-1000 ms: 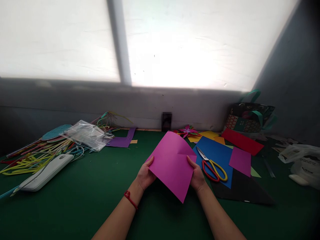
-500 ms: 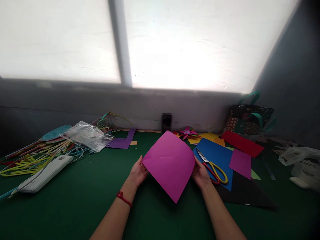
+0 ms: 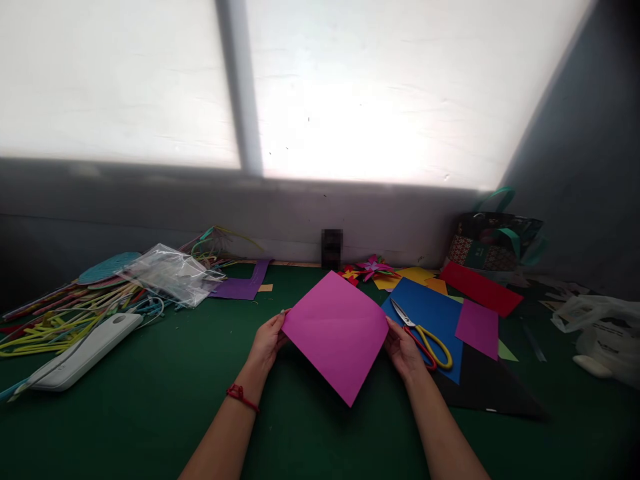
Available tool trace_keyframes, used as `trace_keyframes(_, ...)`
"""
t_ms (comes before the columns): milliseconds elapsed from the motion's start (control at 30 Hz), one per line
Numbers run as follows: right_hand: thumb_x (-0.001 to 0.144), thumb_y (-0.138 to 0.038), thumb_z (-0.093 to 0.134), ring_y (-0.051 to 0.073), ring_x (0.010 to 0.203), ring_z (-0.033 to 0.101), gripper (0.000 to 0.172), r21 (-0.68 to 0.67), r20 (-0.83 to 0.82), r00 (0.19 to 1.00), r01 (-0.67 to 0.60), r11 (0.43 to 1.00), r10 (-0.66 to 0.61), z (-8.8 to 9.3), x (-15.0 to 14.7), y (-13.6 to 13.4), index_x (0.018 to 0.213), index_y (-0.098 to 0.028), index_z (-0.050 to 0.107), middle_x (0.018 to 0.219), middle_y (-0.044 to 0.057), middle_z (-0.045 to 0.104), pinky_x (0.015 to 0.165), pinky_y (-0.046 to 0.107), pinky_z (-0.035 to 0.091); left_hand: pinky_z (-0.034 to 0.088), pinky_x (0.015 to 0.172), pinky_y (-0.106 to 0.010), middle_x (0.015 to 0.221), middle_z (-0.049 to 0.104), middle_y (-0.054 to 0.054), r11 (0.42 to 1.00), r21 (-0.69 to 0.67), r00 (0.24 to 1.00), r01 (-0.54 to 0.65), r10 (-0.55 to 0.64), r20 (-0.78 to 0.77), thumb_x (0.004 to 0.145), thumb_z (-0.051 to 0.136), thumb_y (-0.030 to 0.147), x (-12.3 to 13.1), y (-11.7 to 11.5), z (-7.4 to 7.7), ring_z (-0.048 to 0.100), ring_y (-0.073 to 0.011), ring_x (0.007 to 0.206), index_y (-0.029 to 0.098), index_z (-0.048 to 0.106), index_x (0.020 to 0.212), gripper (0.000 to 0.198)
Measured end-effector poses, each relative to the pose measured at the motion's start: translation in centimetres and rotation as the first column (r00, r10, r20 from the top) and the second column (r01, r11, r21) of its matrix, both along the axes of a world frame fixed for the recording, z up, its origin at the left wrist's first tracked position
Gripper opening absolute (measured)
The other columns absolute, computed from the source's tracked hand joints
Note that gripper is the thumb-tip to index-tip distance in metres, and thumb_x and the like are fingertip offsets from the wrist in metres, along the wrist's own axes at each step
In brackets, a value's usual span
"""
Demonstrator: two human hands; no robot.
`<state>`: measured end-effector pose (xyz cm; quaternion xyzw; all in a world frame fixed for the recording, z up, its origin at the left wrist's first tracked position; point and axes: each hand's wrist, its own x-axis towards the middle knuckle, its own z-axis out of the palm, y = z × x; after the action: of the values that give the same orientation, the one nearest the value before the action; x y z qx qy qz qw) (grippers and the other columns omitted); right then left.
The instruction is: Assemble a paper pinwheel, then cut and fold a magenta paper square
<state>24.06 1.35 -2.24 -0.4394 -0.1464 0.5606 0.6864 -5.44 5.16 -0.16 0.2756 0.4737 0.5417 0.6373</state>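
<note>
A square sheet of magenta paper point(image 3: 336, 337) is held up cornerwise, like a diamond, with a faint crease running across its middle. My left hand point(image 3: 269, 339) pinches its left corner, the thumb near the edge and the other fingers partly hidden below. At the right corner, my right hand point(image 3: 403, 348) grips the sheet, its fingertips partly behind the paper. Close to the right hand, scissors point(image 3: 425, 339) with one red and one yellow handle lie on blue paper point(image 3: 440, 310).
Black paper point(image 3: 493, 387), a smaller magenta piece point(image 3: 477, 329) and red paper point(image 3: 480, 288) lie to the right. Paper flowers point(image 3: 373, 268) sit at the back. On the left are a white power strip point(image 3: 87, 350), pipe cleaners point(image 3: 65, 327) and a clear plastic bag point(image 3: 173, 273).
The sheet has flattened a little, its curved upper edges now straighter. My left hand has shifted slightly left. Both hands keep hold of the corners.
</note>
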Motion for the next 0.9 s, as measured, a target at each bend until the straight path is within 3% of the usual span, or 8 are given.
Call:
trace_keyframes(200, 0.06, -0.018, 0.075, 0.016, 0.063, 0.065, 0.02, -0.044, 0.172, 0.985, 0.034, 0.998, -0.026, 0.3, -0.4, -0.6, 0.074, -0.017, 0.061, 0.066, 0.0, 0.068, 0.053, 0.025, 0.053, 0.049, 0.056, -0.022, 0.078, 0.067, -0.006, 1.0, 0.006, 0.997, -0.017, 0.017, -0.072, 0.081, 0.056, 0.024, -0.5, 0.1, -0.3, 0.062, -0.0116, 0.061, 0.017, 0.065, 0.1, 0.022)
trace_keyframes(400, 0.063, -0.023, 0.073, 0.018, 0.064, 0.066, 0.016, -0.047, 0.202, 0.979, 0.021, 0.999, -0.011, 0.7, -0.7, -0.8, 0.071, -0.018, 0.06, 0.065, 0.0, 0.068, 0.054, 0.027, 0.054, 0.05, 0.059, -0.022, 0.079, 0.067, -0.007, 0.998, -0.053, 0.998, -0.044, 0.042, -0.052, 0.082, 0.053, 0.016, -0.8, 0.4, -0.8, 0.063, -0.0119, 0.062, 0.016, 0.063, 0.105, 0.025)
trace_keyframes(600, 0.069, -0.015, 0.067, 0.015, 0.075, 0.066, 0.009, -0.002, -0.094, 0.992, -0.083, 0.997, 0.083, 1.2, -0.3, -1.0, 0.077, -0.019, 0.063, 0.073, -0.001, 0.07, 0.067, 0.024, 0.054, 0.051, 0.06, -0.026, 0.081, 0.067, -0.008, 0.999, -0.029, 0.994, 0.015, -0.018, -0.107, 0.083, 0.051, 0.018, -0.6, -0.1, -0.2, 0.063, -0.0141, 0.065, 0.016, 0.061, 0.107, 0.026)
trace_keyframes(700, 0.072, -0.015, 0.065, 0.014, 0.076, 0.066, 0.008, 0.002, -0.136, 0.987, -0.088, 0.996, 0.087, 1.2, -0.2, -1.0, 0.078, -0.019, 0.063, 0.074, -0.002, 0.07, 0.069, 0.024, 0.054, 0.051, 0.06, -0.026, 0.079, 0.066, -0.007, 1.0, -0.026, 0.992, 0.008, -0.011, -0.127, 0.083, 0.051, 0.017, -0.5, -0.3, 0.2, 0.062, -0.0142, 0.064, 0.015, 0.061, 0.107, 0.026)
trace_keyframes(800, 0.069, -0.019, 0.069, 0.015, 0.075, 0.067, 0.01, 0.0, -0.048, 0.994, -0.094, 0.996, 0.094, 0.9, -0.2, -0.9, 0.076, -0.018, 0.061, 0.072, -0.001, 0.069, 0.066, 0.025, 0.055, 0.05, 0.06, -0.027, 0.074, 0.065, -0.006, 1.0, -0.002, 0.989, -0.007, 0.007, -0.149, 0.081, 0.053, 0.018, -0.6, -0.4, 0.3, 0.061, -0.0144, 0.061, 0.014, 0.062, 0.104, 0.025)
trace_keyframes(900, 0.063, -0.023, 0.074, 0.018, 0.07, 0.067, 0.019, -0.036, 0.156, 0.987, -0.042, 0.998, 0.047, 0.5, -0.3, -0.8, 0.07, -0.018, 0.057, 0.066, 0.001, 0.068, 0.06, 0.027, 0.056, 0.048, 0.056, -0.026, 0.069, 0.063, -0.005, 0.999, 0.045, 0.976, -0.029, 0.038, -0.216, 0.079, 0.055, 0.02, -0.7, -0.2, 0.1, 0.059, -0.0142, 0.057, 0.014, 0.065, 0.098, 0.022)
